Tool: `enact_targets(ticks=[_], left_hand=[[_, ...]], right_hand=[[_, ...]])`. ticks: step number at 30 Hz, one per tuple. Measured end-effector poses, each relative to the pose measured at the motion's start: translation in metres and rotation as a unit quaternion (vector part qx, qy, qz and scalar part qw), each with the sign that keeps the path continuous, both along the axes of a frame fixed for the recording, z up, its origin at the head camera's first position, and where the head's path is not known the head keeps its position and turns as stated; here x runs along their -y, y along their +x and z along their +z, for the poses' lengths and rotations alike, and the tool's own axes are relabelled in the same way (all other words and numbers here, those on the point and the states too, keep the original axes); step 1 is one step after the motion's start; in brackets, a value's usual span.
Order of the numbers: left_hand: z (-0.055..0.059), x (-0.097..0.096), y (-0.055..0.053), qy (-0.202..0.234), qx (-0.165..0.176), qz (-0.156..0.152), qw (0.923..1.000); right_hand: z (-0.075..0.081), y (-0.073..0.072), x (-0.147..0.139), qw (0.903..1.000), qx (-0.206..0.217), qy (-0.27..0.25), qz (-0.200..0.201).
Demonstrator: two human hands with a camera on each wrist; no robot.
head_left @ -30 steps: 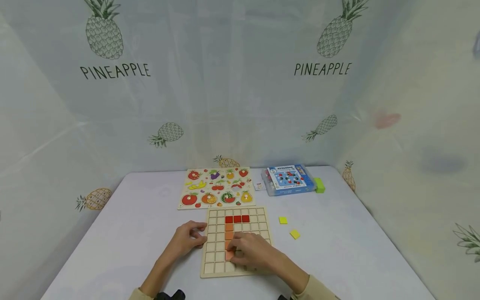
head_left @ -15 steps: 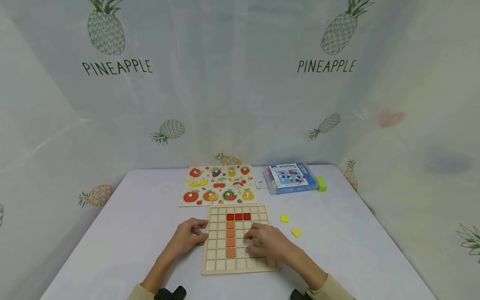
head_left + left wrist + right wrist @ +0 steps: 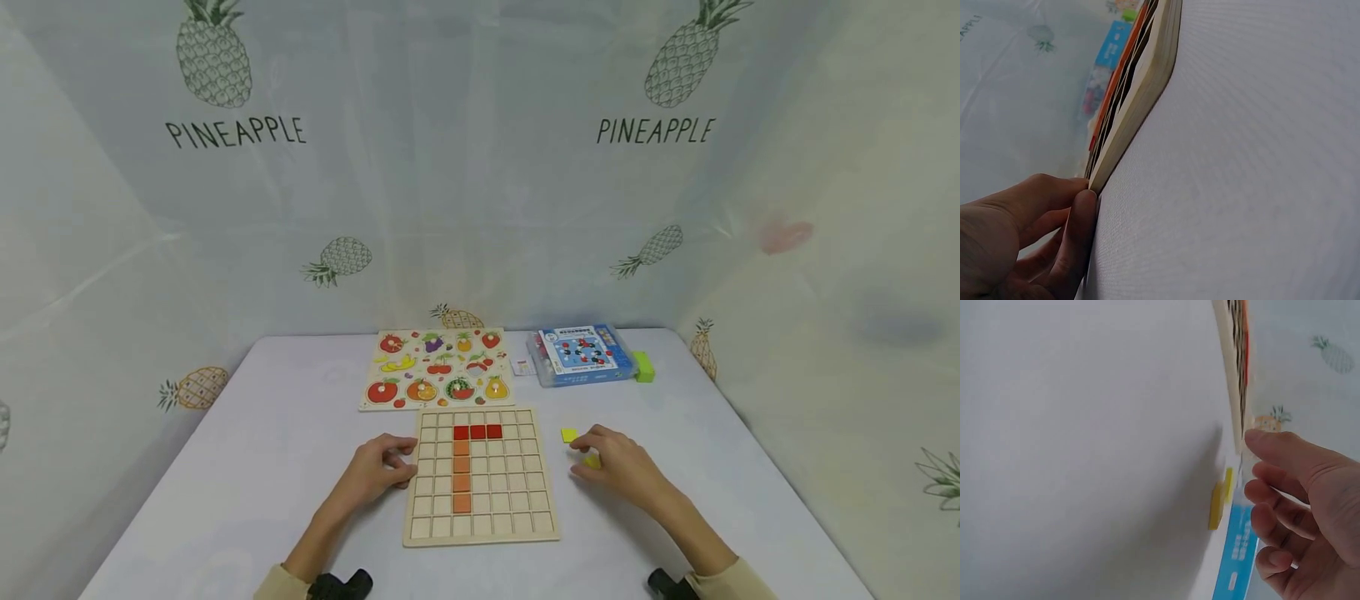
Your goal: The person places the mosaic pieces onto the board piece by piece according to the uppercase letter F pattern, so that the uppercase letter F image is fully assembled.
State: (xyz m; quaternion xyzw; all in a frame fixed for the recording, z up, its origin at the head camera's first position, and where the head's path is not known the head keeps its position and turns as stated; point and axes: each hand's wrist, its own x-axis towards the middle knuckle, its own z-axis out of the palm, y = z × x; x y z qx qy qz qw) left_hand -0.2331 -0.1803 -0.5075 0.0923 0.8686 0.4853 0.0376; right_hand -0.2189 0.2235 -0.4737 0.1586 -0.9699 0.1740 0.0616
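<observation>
A wooden grid board (image 3: pixel 480 527) lies flat on the table. Three red tiles (image 3: pixel 477 432) form a row in its upper part, and several orange tiles (image 3: pixel 461 482) run down a column below the leftmost red one. My left hand (image 3: pixel 375 465) is at the board's left side, thumb and forefinger touching its edge; the left wrist view shows them against the board's side (image 3: pixel 1125 128). My right hand (image 3: pixel 622 468) hovers right of the board, thumb and fingers apart with nothing between them. Below its fingertips lie two yellow tiles, one square and visible (image 3: pixel 569 435), the other (image 3: pixel 592 461) partly hidden.
A fruit puzzle board (image 3: pixel 438 371) lies behind the grid board. To its right are a small white card (image 3: pixel 522 368), a blue-and-clear plastic case (image 3: pixel 581 357) and a green block (image 3: pixel 642 367). A pineapple-print curtain (image 3: pixel 465 192) hangs around the table (image 3: pixel 292 400).
My right hand has left the lower end of the orange column, uncovering the tiles there, and moved right across the board to over the yellow tiles. My left hand has stayed at the board's edge.
</observation>
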Motion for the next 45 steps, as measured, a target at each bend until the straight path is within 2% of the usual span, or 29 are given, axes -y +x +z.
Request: enact_targets(ticks=[4, 11, 17, 23, 45], left_hand=[[-0.001, 0.000, 0.000, -0.001, 0.000, 0.001, 1.0000], [-0.004, 0.000, 0.001, 0.002, 0.004, -0.010, 0.9999], [-0.002, 0.000, 0.000, 0.006, 0.001, -0.011, 0.9999], [-0.001, 0.000, 0.002, 0.012, 0.003, -0.005, 0.9999], [0.002, 0.000, 0.002, 0.022, 0.008, -0.016, 0.9996]], right_hand=[[0.000, 0.001, -0.013, 0.9996, 0.011, 0.010, -0.024], [-0.004, 0.000, -0.028, 0.9989, 0.003, 0.038, -0.028], [-0.006, -0.005, -0.033, 0.9992, 0.017, 0.023, -0.029], [-0.007, -0.005, -0.034, 0.9994, 0.027, 0.017, -0.013], [-0.006, -0.009, -0.021, 0.9992, 0.033, 0.005, -0.022]])
